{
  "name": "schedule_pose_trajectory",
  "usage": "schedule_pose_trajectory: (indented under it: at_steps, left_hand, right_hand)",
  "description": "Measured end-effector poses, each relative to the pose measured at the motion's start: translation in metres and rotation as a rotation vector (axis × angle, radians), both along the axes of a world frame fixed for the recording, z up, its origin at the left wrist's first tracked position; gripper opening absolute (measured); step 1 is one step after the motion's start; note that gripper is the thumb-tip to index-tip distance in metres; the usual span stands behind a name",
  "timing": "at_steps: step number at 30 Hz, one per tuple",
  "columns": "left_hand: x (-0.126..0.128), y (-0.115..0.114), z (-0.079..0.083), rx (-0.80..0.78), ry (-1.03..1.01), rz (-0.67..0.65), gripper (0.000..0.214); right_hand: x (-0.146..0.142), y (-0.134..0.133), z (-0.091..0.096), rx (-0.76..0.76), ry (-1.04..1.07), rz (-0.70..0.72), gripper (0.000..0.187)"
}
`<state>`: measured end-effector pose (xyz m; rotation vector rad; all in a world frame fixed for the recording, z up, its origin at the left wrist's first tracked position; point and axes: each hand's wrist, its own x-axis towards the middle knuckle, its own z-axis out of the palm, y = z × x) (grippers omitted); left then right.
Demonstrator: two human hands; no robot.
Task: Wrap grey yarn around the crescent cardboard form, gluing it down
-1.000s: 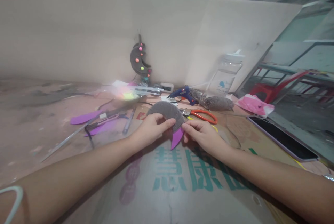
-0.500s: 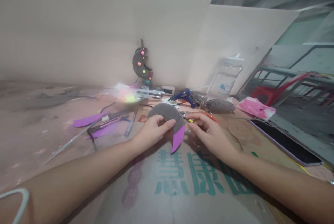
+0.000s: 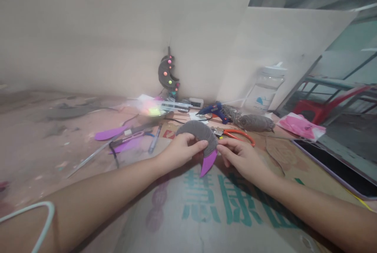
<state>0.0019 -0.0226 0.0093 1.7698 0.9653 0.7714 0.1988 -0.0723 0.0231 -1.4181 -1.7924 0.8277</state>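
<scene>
A purple crescent moon (image 3: 209, 163), mostly wrapped in grey yarn with its lower tip bare, is pinched in my left hand (image 3: 188, 149), thumb across its front. My right hand (image 3: 235, 154) is closed at the crescent's right edge, thumb and forefinger pinched where the wrapping ends. A thin strand of grey yarn (image 3: 272, 156) trails behind that hand towards the grey yarn ball (image 3: 255, 122); the piece in the fingers is too fine to see clearly. Just beyond lie orange-handled pliers (image 3: 240, 134).
A finished moon with pompoms (image 3: 165, 73) hangs on the wall. Behind my hands are a blue glue gun (image 3: 216, 111), a water bottle (image 3: 266, 88) and a pink packet (image 3: 303, 126). A phone (image 3: 335, 166) lies right; purple pieces (image 3: 110, 133) and tools lie left. Printed cardboard (image 3: 165, 233) covers the front.
My right hand has come in from beside the crescent to its edge, uncovering the orange pliers. The whole view has shifted slightly; my left hand keeps its hold.
</scene>
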Motion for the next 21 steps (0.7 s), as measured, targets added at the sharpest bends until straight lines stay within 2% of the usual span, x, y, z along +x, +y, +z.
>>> schedule_pose_trajectory:
  at_steps: [5,12,18,21]
  left_hand:
    - [0.0003,-0.0004,0.0021,0.052,0.014,0.023,0.047]
    - [0.0019,0.0002,0.0055,0.143,0.020,0.086,0.042]
    - [0.0011,0.0003,0.0054,0.155,0.024,0.096,0.042]
    - [0.0011,0.0007,0.0055,0.156,0.003,0.120,0.041]
  right_hand:
    - [0.0025,-0.0012,0.0023,0.046,-0.045,0.011,0.034]
    - [0.0028,0.0003,0.0001,0.083,0.188,-0.080,0.035]
    - [0.0000,-0.0032,-0.0005,-0.018,0.127,-0.019,0.037]
    - [0.0030,-0.0024,0.0001,0.037,0.037,-0.065,0.036]
